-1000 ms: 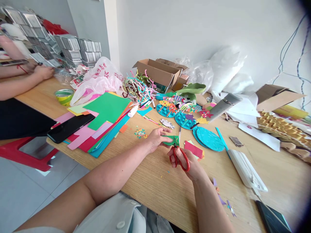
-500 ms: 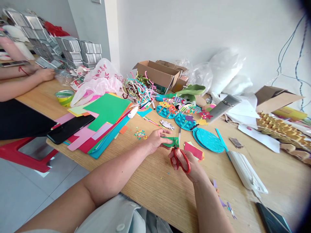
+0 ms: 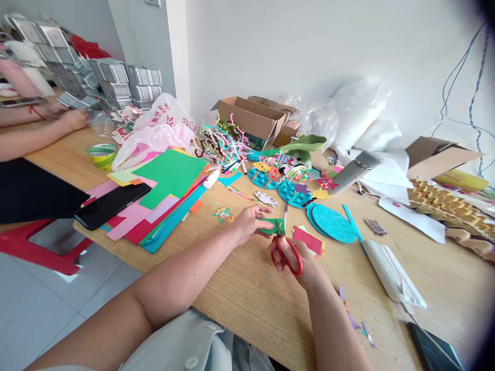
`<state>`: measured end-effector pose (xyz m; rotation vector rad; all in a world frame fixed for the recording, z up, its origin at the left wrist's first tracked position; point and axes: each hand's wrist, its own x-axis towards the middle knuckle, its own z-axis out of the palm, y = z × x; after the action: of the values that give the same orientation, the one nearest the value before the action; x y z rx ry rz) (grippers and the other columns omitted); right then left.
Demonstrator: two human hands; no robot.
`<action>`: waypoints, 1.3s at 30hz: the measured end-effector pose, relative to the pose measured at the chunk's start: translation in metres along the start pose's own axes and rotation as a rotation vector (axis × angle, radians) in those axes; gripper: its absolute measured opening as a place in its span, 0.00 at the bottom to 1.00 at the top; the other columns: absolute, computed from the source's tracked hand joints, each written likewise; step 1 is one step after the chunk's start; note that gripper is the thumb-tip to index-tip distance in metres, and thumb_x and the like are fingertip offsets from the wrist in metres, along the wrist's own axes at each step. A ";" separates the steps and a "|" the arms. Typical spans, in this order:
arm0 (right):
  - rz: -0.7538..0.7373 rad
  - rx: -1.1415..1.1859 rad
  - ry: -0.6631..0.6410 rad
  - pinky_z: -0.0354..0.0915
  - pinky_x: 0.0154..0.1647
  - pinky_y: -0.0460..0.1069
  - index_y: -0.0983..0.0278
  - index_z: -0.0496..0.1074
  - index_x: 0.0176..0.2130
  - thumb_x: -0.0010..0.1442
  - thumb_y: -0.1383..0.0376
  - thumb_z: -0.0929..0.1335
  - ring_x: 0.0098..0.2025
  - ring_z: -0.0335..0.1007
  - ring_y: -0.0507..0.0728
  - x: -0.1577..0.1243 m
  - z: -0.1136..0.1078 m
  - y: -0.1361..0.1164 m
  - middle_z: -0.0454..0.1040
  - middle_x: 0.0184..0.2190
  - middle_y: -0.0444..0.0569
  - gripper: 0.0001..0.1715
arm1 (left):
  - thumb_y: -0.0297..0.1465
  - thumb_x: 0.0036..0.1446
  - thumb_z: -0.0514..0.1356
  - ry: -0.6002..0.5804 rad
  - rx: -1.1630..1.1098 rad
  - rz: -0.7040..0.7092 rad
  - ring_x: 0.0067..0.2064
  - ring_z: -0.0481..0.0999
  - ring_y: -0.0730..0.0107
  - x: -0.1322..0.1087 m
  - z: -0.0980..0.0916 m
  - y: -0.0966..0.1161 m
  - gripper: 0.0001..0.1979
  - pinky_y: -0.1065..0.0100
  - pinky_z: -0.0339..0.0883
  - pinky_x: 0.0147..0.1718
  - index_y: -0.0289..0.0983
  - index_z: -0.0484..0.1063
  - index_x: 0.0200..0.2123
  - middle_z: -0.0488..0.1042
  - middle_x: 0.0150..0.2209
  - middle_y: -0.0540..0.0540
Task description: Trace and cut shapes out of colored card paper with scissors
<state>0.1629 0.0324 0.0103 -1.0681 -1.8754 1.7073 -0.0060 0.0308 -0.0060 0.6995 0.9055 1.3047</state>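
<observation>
My left hand pinches a small piece of green paper above the table. A pair of red-handled scissors is in my right hand, its fingers through the loops. The scissors' blades meet the right end of the green paper, where a lighter shape shows. Beyond my hands lies a white fish cutout with dark outlines. Tiny coloured paper scraps are heaped left of the paper, and small red and orange paper pieces lie just right of the blades.
Coloured paper sheets and a black phone lie at left. Blue discs and bright fish cutouts sit ahead. A white power strip is at right. Pipe cleaners and cardboard boxes stand behind. Another person's hands are far left.
Almost nothing differs. My hands, the green paper and the scissors stay in nearly the same place, with only a slight shift at the paper's right end.
</observation>
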 end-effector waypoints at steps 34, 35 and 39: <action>0.015 -0.044 0.006 0.51 0.18 0.46 0.66 0.69 0.29 0.58 0.43 0.62 0.17 0.60 0.50 0.000 -0.001 -0.001 0.66 0.15 0.43 0.29 | 0.26 0.37 0.67 -0.020 0.014 0.010 0.29 0.73 0.71 -0.001 0.000 0.001 0.26 0.68 0.67 0.28 0.34 0.67 0.43 0.72 0.32 0.46; 0.017 -0.041 0.009 0.51 0.18 0.46 0.66 0.69 0.29 0.58 0.43 0.62 0.16 0.60 0.50 0.000 -0.001 -0.001 0.66 0.15 0.43 0.29 | 0.25 0.37 0.67 -0.019 0.012 0.010 0.28 0.73 0.71 0.000 0.000 0.001 0.25 0.68 0.66 0.27 0.34 0.67 0.43 0.72 0.32 0.46; 0.018 -0.035 0.014 0.51 0.18 0.46 0.66 0.69 0.29 0.58 0.43 0.62 0.16 0.60 0.50 0.000 -0.002 0.002 0.66 0.15 0.43 0.29 | 0.25 0.37 0.66 -0.009 0.013 0.006 0.28 0.73 0.71 0.000 0.000 0.001 0.25 0.70 0.65 0.26 0.34 0.67 0.42 0.72 0.32 0.46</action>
<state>0.1643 0.0336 0.0089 -1.1102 -1.8993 1.6781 -0.0064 0.0308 -0.0051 0.7184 0.9059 1.3009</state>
